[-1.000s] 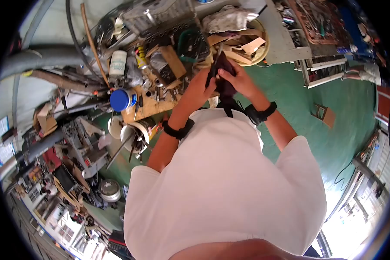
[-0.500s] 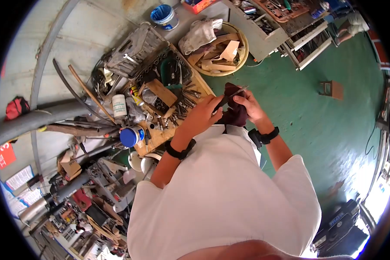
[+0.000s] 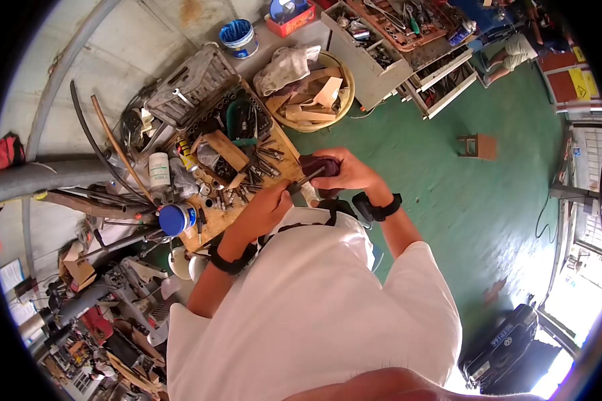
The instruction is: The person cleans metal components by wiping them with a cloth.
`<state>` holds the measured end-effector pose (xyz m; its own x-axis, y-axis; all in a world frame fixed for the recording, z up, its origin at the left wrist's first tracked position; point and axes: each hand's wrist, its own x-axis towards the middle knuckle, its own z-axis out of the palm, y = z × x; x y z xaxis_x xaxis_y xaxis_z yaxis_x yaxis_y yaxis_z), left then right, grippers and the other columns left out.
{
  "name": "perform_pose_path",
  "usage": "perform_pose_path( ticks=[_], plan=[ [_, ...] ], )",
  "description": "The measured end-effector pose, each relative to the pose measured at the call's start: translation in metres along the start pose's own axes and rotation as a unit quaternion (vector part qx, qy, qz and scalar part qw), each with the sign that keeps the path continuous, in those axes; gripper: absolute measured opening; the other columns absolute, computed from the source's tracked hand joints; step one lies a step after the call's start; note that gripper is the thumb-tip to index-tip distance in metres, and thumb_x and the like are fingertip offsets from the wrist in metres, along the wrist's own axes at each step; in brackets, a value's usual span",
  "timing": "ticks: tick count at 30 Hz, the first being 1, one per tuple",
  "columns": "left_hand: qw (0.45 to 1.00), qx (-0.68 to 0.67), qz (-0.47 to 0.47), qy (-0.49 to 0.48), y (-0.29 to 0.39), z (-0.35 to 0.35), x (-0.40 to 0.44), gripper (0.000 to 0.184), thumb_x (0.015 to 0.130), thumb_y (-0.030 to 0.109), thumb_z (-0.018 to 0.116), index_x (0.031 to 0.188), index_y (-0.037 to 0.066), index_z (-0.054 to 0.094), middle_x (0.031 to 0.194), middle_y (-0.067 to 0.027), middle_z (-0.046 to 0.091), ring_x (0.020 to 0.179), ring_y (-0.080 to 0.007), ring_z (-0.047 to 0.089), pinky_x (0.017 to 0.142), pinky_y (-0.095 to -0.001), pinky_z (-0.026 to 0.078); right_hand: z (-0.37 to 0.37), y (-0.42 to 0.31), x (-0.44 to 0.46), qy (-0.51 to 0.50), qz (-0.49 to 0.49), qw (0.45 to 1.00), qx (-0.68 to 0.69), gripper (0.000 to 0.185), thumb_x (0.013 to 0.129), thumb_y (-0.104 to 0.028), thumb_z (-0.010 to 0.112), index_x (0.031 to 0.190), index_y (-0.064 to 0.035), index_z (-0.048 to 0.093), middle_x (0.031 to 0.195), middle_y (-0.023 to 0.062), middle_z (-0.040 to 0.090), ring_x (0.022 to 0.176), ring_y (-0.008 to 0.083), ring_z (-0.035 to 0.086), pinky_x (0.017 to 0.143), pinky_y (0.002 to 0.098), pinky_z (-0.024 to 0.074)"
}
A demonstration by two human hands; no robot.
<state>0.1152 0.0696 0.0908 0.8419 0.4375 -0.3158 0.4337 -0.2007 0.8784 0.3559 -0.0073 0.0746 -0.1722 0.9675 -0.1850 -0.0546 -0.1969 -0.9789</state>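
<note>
My left hand [image 3: 269,208] is closed round the dark handle of a thin metal tool [image 3: 311,176], which looks like a screwdriver. The tool's shaft points up and right to a dark maroon cloth [image 3: 323,167]. My right hand [image 3: 354,172] grips this cloth, its fingers wrapped over it near the shaft. Both hands are close together in front of my waist, just off the right edge of the wooden workbench [image 3: 215,227]. Whether the shaft touches the cloth or lies over it is hard to tell.
Sockets, a grey crate [image 3: 192,87] and a blue-lidded tub [image 3: 177,219] crowd the bench. Beyond it stand a round bin of cardboard [image 3: 344,100] and open drawers [image 3: 441,87]. A small stool [image 3: 478,146] is on the green floor. Another person's legs [image 3: 505,57] show at upper right.
My hands have moved apart slightly, and the left now holds the tool by its handle, lower and to the left. The cloth is bunched in my right hand. The camera view has shifted.
</note>
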Motion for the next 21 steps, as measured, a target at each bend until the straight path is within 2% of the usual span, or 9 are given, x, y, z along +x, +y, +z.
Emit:
perform_pose_path(
  ticks=[2,7,9,12,15,16,18,19,21],
  plan=[
    [0.998,-0.016,0.036,0.048,0.004,0.006,-0.001,0.019,0.097,0.016,0.044,0.096,-0.002,0.048,0.076,-0.0248,0.052,0.071,-0.0425,0.053,0.064,-0.0448,0.041,0.003,-0.004,0.001,-0.003,0.000,1.000,0.031,0.044,0.076,-0.013,0.082,0.113,0.0022,0.065,0.094,0.0026,0.069,0.082,0.0073,0.060,0.075,0.0243,0.0501],
    [0.991,0.020,0.102,0.085,0.000,0.008,-0.012,0.021,0.097,0.019,0.045,0.091,-0.001,0.047,0.073,-0.0236,0.054,0.070,-0.0432,0.055,0.064,-0.0470,0.043,-0.018,-0.003,-0.026,0.091,-0.134,0.985,-0.054,0.041,0.075,-0.012,0.082,0.109,0.0025,0.065,0.091,0.0036,0.068,0.081,0.0101,0.062,0.075,0.0271,0.0511],
    [0.977,0.174,0.078,0.100,-0.014,-0.008,-0.020,0.022,0.095,0.020,0.048,0.090,-0.001,0.050,0.074,-0.0220,0.057,0.070,-0.0428,0.057,0.063,-0.0479,0.045,-0.037,-0.004,-0.040,0.176,-0.200,0.960,0.087,0.034,0.077,-0.012,0.079,0.104,0.0029,0.066,0.087,0.0037,0.067,0.079,0.0103,0.060,0.074,0.0272,0.0506],
    [0.978,0.141,0.023,0.155,-0.030,-0.023,-0.032,0.022,0.092,0.022,0.052,0.089,0.001,0.056,0.075,-0.0201,0.060,0.071,-0.0406,0.060,0.063,-0.0479,0.047,-0.050,-0.041,-0.055,0.250,-0.125,0.960,-0.024,0.036,0.079,-0.015,0.076,0.108,0.0028,0.062,0.087,0.0035,0.066,0.080,0.0098,0.060,0.075,0.0270,0.0502],
    [0.974,0.120,0.005,0.192,-0.021,-0.029,-0.031,0.020,0.090,0.022,0.055,0.090,0.002,0.058,0.075,-0.0189,0.061,0.071,-0.0392,0.061,0.064,-0.0475,0.048,-0.014,-0.060,-0.038,0.207,-0.042,0.973,-0.094,0.049,0.079,-0.017,0.076,0.119,0.0037,0.056,0.098,0.0084,0.066,0.084,0.0141,0.063,0.078,0.0290,0.0509],
    [0.973,0.155,0.019,0.171,-0.016,-0.028,-0.026,0.021,0.091,0.022,0.054,0.093,0.001,0.059,0.076,-0.0198,0.061,0.073,-0.0393,0.061,0.065,-0.0470,0.047,0.004,-0.061,-0.032,0.183,-0.040,0.963,-0.193,0.055,0.079,-0.018,0.075,0.124,0.0037,0.051,0.107,0.0129,0.064,0.087,0.0196,0.065,0.080,0.0308,0.0517],
    [0.966,0.189,0.052,0.169,-0.012,-0.021,-0.017,0.022,0.089,0.022,0.056,0.091,0.001,0.058,0.075,-0.0195,0.061,0.072,-0.0391,0.060,0.064,-0.0466,0.047,0.031,-0.042,-0.012,0.168,-0.140,0.870,-0.443,0.064,0.075,-0.019,0.074,0.129,0.0022,0.046,0.122,0.0228,0.056,0.092,0.0383,0.065,0.080,0.0403,0.0540],
    [0.966,0.188,0.048,0.173,-0.008,-0.016,-0.012,0.022,0.089,0.022,0.056,0.091,0.001,0.058,0.075,-0.0195,0.061,0.072,-0.0391,0.060,0.064,-0.0466,0.047,0.045,-0.040,-0.004,0.164,-0.142,0.870,-0.442,0.064,0.075,-0.019,0.074,0.129,0.0022,0.046,0.122,0.0228,0.056,0.092,0.0383,0.065,0.080,0.0403,0.0540],
    [0.962,0.183,0.100,0.173,-0.005,-0.010,-0.006,0.021,0.087,0.023,0.058,0.091,0.003,0.060,0.076,-0.0186,0.062,0.070,-0.0385,0.060,0.062,-0.0462,0.048,0.068,-0.035,0.004,0.095,-0.044,0.889,-0.445,0.056,0.072,-0.019,0.074,0.122,-0.0025,0.053,0.111,0.0207,0.056,0.089,0.0408,0.063,0.077,0.0463,0.0534]
  ],
)
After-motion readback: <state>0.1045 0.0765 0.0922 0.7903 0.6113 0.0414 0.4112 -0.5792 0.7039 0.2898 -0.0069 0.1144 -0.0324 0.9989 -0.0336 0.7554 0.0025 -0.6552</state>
